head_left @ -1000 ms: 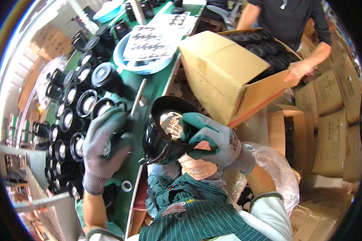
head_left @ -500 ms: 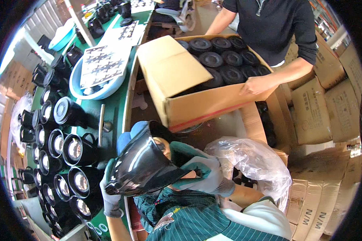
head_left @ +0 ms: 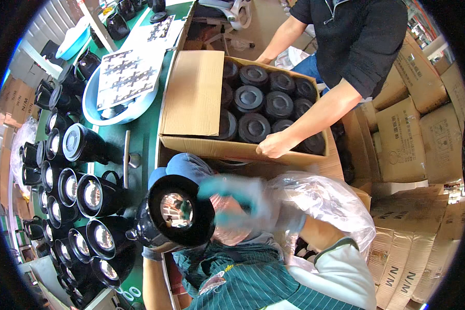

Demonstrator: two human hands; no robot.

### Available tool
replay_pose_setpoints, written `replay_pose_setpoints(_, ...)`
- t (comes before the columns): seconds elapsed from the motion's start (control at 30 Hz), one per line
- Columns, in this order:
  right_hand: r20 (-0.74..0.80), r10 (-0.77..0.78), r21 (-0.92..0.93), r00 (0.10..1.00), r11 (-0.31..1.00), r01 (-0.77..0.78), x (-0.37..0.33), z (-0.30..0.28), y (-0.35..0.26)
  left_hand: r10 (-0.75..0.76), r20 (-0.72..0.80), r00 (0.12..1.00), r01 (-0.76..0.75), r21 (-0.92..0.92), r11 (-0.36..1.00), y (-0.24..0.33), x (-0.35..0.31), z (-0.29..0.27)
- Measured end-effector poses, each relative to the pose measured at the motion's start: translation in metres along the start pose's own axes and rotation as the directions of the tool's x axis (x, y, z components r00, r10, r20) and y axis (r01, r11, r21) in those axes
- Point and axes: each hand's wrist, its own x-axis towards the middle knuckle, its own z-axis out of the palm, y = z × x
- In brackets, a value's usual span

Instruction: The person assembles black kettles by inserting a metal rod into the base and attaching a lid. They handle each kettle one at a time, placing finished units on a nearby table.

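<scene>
A glossy black jug (head_left: 152, 219) with a mirror-like inside is tilted so its open mouth faces up at me. My left hand (head_left: 151, 253), in a grey glove, grips it from the far side; the jug hides most of its fingers. Just right of the rim, my right hand (head_left: 245, 204), in a grey and green glove, is smeared by motion, so its fingers cannot be made out. Left of the jug, many similar black jugs (head_left: 104, 237) lie on the green table, mouths toward me.
A co-worker's hand (head_left: 276, 144) rests on the near edge of an open carton (head_left: 191, 108) filled with black round-lidded jugs. Clear plastic (head_left: 336, 206) bulges from a box at right. A blue basin (head_left: 93, 106) holds printed sheets (head_left: 129, 77). Cartons (head_left: 403, 139) are stacked at right.
The jug has turned from lying sideways to showing me its mouth. My right hand has left its underside for the rim's right. The co-worker's carton has shifted left and levelled out.
</scene>
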Motion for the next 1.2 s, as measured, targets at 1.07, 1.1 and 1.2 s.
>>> replay_pose_setpoints(1.07, 0.278, -0.091, -0.257, 0.956, 0.952, 0.166, 0.039, 0.026, 0.011, -0.069, -0.026, 0.997, 0.065, -0.116, 0.991, -0.024, -0.024, -0.046)
replay_pose_setpoints(1.1, 0.266, -0.082, -0.242, 0.96, 0.959, 0.149, 0.033, 0.031, 0.009, -0.072, -0.032, 0.997, 0.068, -0.117, 0.991, -0.024, -0.027, -0.051)
replay_pose_setpoints(1.2, 0.223, -0.139, -0.196, 0.965, 0.963, 0.184, 0.021, 0.042, 0.011, -0.076, -0.06, 0.995, 0.068, -0.118, 0.991, -0.023, -0.034, -0.062)
